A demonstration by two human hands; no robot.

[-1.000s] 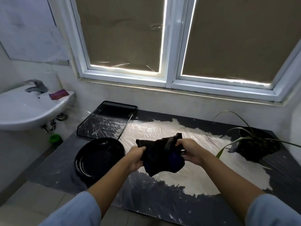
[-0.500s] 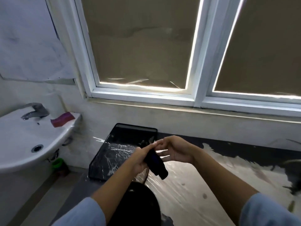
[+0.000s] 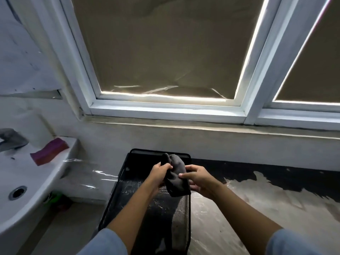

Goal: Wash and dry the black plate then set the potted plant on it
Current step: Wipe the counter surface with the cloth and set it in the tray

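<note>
A dark grey cloth [image 3: 177, 176] is held between both hands above the black mesh tray [image 3: 136, 192]. My left hand [image 3: 159, 173] grips the cloth's left side near its top. My right hand [image 3: 197, 178] pinches the cloth's right edge between thumb and fingers. The cloth is folded and hangs down over the tray. Neither the black plate nor the potted plant is in view.
A white sink [image 3: 27, 183] with a tap [image 3: 11, 140] and a purple sponge [image 3: 49, 153] stands at the left. The counter [image 3: 257, 199] is covered in clear plastic film. A window with a white frame [image 3: 165, 107] runs along the wall behind.
The view has swung up and left, so the plate and plant have left the frame. Both hands carried the cloth over the mesh tray and folded it into a smaller bundle.
</note>
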